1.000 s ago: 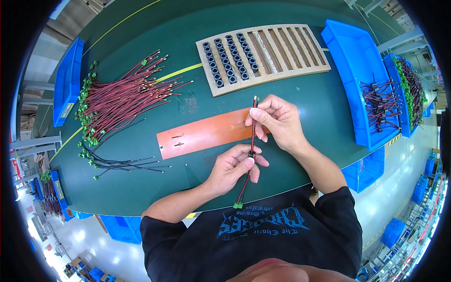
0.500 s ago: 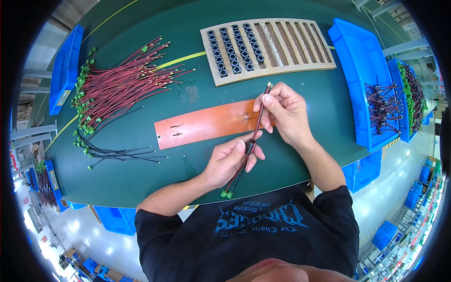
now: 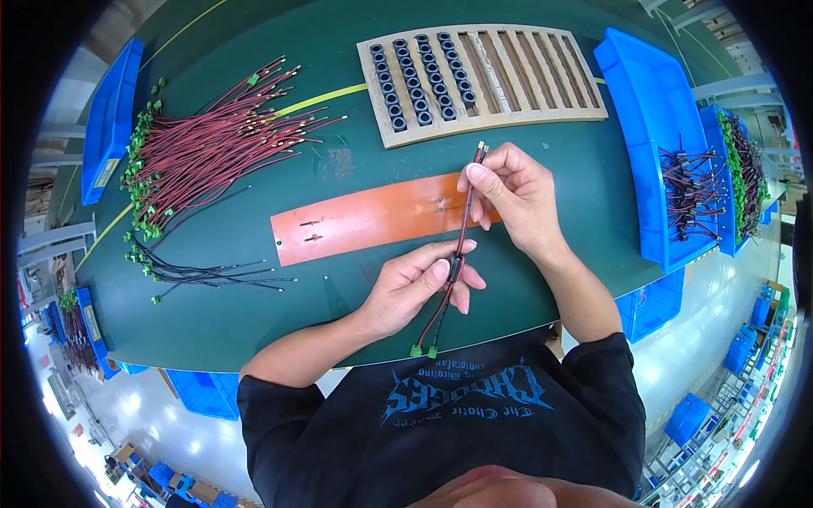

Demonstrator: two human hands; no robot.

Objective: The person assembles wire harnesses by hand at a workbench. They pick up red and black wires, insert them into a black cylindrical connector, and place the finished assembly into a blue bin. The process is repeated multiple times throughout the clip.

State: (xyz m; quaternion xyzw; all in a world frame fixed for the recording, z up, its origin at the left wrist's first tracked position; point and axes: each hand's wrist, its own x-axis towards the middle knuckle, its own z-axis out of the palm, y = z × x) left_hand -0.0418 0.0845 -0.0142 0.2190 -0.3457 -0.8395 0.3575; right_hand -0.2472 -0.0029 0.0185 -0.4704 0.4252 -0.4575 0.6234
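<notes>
I hold a red and a black wire together as a pair [image 3: 463,233], stretched between both hands over the green table [image 3: 254,254]. My right hand [image 3: 512,195] pinches the pair near its metal-tipped upper end. My left hand [image 3: 419,284] grips it lower down, where a small black ring [image 3: 455,269] sits around the wires. Two green connectors [image 3: 423,350] hang at the lower end near the table's front edge. An orange mat [image 3: 364,220] lies just behind my hands.
A wooden slotted rack [image 3: 508,76] with several black rings in its left rows stands at the back. A pile of red wires [image 3: 212,144] and a few black wires [image 3: 203,273] lie at the left. Blue bins [image 3: 652,135] with assembled wires stand at the right.
Both hands shifted slightly with the wire pair. The left hand's grip now sits at the black ring on the wires, and the pair tilts a little more to the right.
</notes>
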